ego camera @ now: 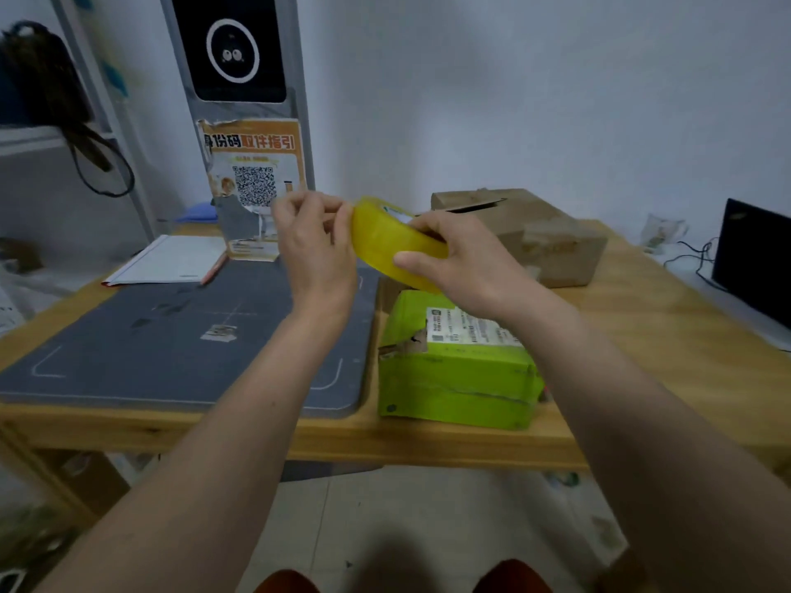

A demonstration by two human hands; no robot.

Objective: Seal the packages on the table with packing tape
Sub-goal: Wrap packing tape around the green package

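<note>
A yellow roll of packing tape is held in the air above the table. My right hand grips the roll, thumb on its outer face and fingers over the top. My left hand pinches at the roll's left edge with curled fingertips. Directly below lies a green package with a white shipping label and a torn flap on its left top edge. Two brown cardboard packages sit behind it at the back of the table.
A grey mat covers the left half of the wooden table. A notebook with a pencil lies at the back left. An orange QR-code sign stands on a post. A dark monitor stands at the right.
</note>
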